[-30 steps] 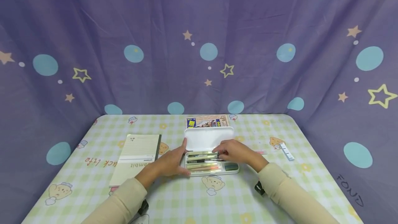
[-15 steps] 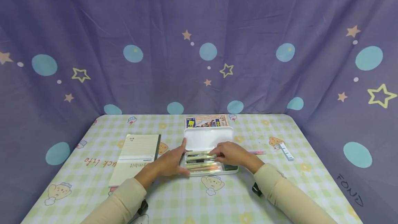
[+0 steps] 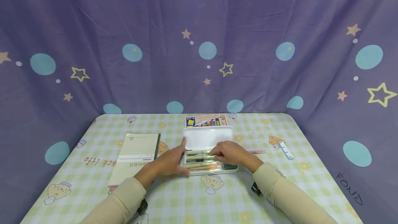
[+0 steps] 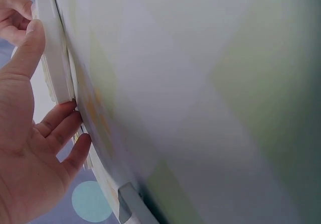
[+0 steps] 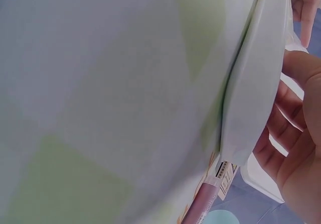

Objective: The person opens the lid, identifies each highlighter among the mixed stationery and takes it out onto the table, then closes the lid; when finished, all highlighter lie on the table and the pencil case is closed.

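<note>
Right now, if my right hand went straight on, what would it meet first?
Your right hand would likely meet the pens in the open white case; depth is unclear, so it may be touching them.

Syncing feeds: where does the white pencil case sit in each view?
Head: white pencil case at lower centre, lid open.
Left wrist: white pencil case at upper left, outer side showing.
Right wrist: white pencil case at upper right, outer side showing.
Shared landmark: the right hand.

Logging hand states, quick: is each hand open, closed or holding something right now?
Left hand: holding the pencil case at its left end.
Right hand: curled over the pens; whether it holds one cannot be told.
</note>
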The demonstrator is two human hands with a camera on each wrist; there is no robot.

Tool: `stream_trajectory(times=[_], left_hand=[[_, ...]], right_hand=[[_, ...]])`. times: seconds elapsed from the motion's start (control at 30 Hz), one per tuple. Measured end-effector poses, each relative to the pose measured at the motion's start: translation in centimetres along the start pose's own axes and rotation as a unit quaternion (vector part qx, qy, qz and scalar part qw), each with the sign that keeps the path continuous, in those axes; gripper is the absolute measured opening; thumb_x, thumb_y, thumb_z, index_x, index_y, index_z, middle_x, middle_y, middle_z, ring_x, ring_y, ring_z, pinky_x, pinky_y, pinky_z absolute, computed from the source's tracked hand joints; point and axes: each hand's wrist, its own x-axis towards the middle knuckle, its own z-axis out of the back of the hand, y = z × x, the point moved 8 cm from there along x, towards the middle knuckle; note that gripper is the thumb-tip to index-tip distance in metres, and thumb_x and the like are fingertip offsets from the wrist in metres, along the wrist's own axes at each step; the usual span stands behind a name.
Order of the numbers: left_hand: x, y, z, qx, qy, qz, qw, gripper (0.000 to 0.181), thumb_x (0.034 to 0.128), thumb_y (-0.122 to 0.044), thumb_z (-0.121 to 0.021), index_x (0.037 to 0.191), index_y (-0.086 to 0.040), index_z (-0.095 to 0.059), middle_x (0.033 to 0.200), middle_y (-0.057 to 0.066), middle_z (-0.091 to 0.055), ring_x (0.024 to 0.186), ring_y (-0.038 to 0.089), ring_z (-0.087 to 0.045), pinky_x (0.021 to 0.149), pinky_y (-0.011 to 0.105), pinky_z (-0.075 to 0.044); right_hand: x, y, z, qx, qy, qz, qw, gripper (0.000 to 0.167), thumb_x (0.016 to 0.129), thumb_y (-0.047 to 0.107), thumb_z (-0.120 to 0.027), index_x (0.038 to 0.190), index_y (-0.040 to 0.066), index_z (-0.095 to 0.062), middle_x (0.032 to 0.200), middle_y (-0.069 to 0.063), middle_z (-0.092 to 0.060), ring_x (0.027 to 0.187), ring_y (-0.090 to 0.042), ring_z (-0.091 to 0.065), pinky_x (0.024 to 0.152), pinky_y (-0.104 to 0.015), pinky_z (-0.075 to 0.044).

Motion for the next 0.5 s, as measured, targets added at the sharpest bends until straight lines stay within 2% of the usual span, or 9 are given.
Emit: stream_trajectory(times=[0.17,0.3,0.5], left_hand=[[0.0,0.0,-0.1,-0.002,0.000,-0.004,1.0000,0.139,0.0745,-0.058,-0.084,0.163,-0.004,0.009,0.146,0.008,-0.058,0.134,0.030,-0.056,0.116,0.047,-0.042],[0.0,0.0,-0.1,0.002,0.002,-0.006,1.0000,0.138,0.0751,-0.060,-0.083,0.163,-0.005,0.009,0.146,0.008,-0.057,0.134,0.029,-0.056,0.115,0.046,-0.043],[0.1,0.1,-0.1,0.006,0.001,-0.006,1.0000,0.139,0.0749,-0.060,-0.083,0.163,-0.004,0.009,0.146,0.009,-0.057,0.133,0.030,-0.057,0.115,0.047,-0.043]], right_hand=[[0.1,0.0,0.0,-0.019,-0.005,0.001,0.9998,0.021,0.094,0.022,-0.073,0.114,0.027,-0.079,0.073,0.014,-0.055,0.063,0.003,-0.040,0.058,-0.016,-0.035],[0.1,-0.1,0.2,-0.046,-0.011,-0.015,0.9988,0.019,0.093,0.023,-0.074,0.110,0.027,-0.080,0.076,0.014,-0.057,0.064,0.002,-0.041,0.057,-0.017,-0.036],[0.0,0.0,1.4,-0.057,-0.028,-0.046,0.9969,0.015,0.091,0.022,-0.076,0.104,0.027,-0.080,0.089,0.010,-0.068,0.073,-0.004,-0.060,0.060,-0.021,-0.048]])
